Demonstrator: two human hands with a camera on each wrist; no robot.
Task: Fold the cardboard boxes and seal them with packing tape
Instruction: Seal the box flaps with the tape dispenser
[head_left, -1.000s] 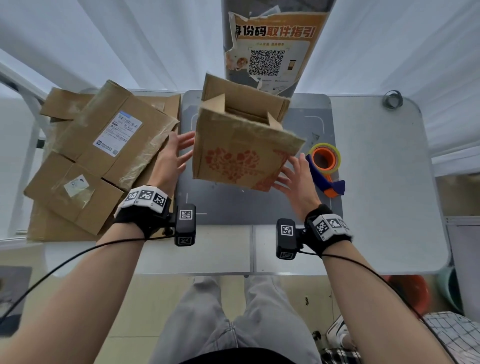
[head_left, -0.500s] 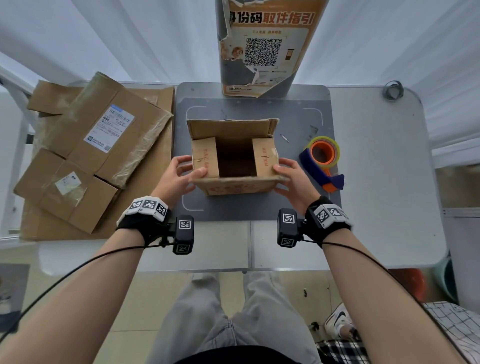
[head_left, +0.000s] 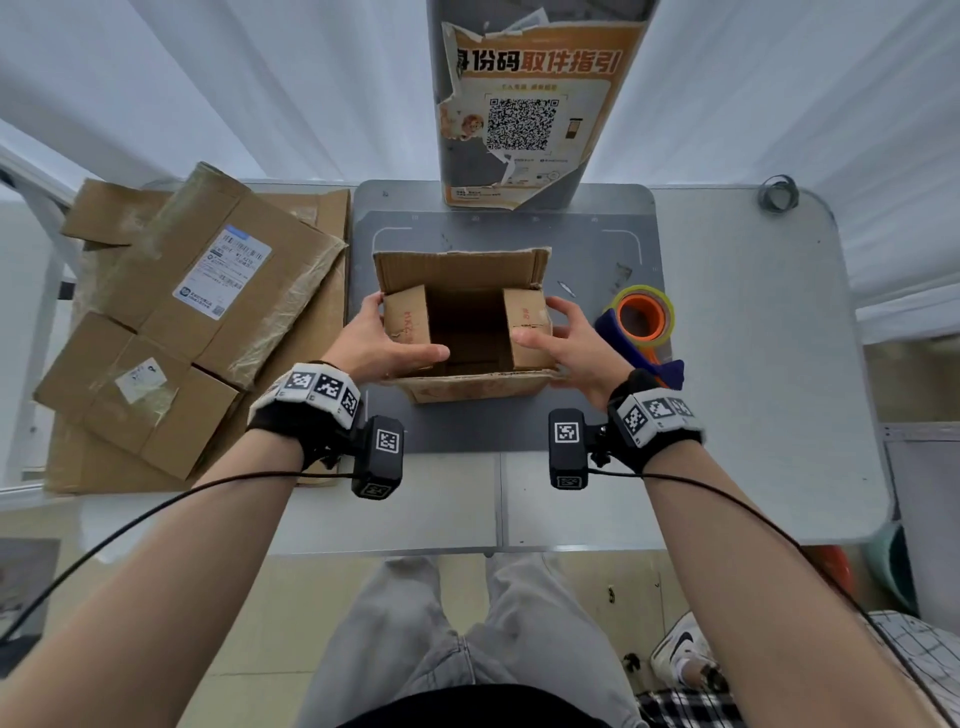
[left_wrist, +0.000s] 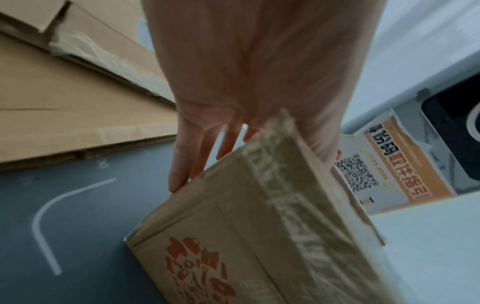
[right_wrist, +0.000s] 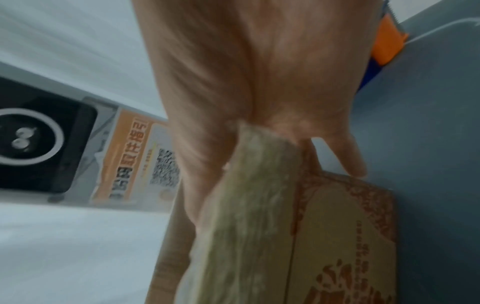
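Two hands clasp the open cardboard box on the dark mat mid-desk: left hand and right hand each grip a side wall, thumbs over rough corrugated flaps. Beside it sits the orange tape dispenser; flattened brown cartons lie left.

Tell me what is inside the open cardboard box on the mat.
The open box shows only its own dark bare cardboard walls, with both side flaps tilted inward. The near part of the floor is hidden behind its front wall and both thumbs.
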